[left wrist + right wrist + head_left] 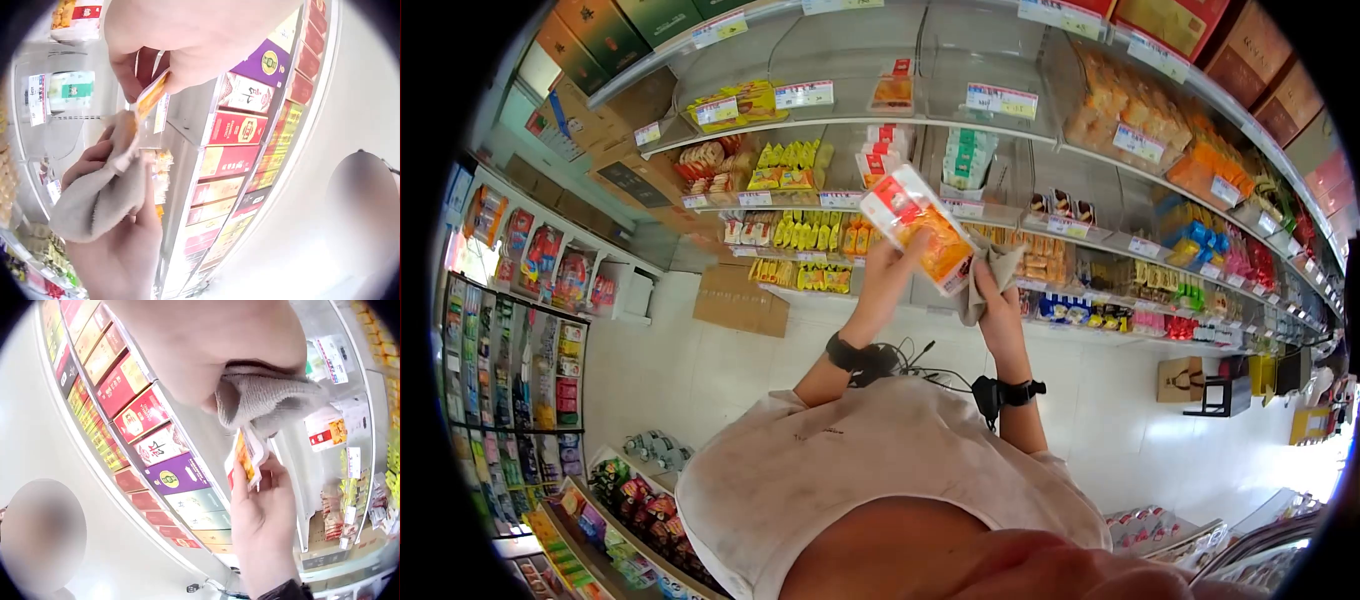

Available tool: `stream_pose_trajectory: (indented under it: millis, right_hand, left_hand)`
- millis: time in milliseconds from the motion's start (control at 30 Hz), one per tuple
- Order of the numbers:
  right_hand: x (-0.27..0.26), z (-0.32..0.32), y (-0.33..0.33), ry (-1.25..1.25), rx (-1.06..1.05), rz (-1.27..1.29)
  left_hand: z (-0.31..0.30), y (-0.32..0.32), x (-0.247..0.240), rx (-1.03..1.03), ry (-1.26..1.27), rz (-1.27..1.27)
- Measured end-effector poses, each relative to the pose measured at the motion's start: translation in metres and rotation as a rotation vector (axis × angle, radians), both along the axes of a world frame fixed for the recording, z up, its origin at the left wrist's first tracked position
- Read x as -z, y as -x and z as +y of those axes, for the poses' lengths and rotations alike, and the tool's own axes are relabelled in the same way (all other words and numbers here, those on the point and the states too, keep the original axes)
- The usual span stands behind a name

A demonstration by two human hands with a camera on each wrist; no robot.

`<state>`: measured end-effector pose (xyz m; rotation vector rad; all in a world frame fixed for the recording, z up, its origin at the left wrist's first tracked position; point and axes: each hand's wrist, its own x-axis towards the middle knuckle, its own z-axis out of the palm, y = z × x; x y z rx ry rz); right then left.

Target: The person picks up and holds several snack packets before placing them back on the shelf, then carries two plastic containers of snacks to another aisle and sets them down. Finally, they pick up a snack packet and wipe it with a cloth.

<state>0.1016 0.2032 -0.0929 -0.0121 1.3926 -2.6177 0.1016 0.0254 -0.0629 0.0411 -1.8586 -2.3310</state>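
A flat snack packet (922,232), red and white at the top with orange food showing, is tilted in front of the shelves. My left hand (887,275) grips it by its lower left side, thumb over the front. A grey cloth (996,272) is bunched in my right hand (1002,322) and meets the packet's right edge. From the left wrist, the cloth (103,194) wraps the packet's end between the fingers of my right hand (119,256). In the right wrist view the packet (249,456) is edge-on, pinched by my left hand (265,515) below the cloth.
Shelves ahead hold a similar packet (893,90), green-and-white packs (969,158), yellow snack bags (788,163) and bagged bread (1115,105). Price tags (1001,100) line the shelf edges. A cardboard box (742,300) stands on the floor. Cables (910,358) hang near my wrists.
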Motion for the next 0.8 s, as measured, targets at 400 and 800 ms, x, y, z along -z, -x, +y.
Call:
stream_pose_trajectory:
  millis: [400, 800]
  right_hand:
    - [-0.005, -0.026, 0.021, 0.112, -0.017, -0.061]
    - [-0.024, -0.121, 0.024, -0.471, 0.284, 0.257]
  left_hand:
    - [-0.042, 0.000, -0.009, -0.027, -0.044, -0.164]
    - [-0.140, -0.001, -0.005, 0.047, -0.300, -0.024]
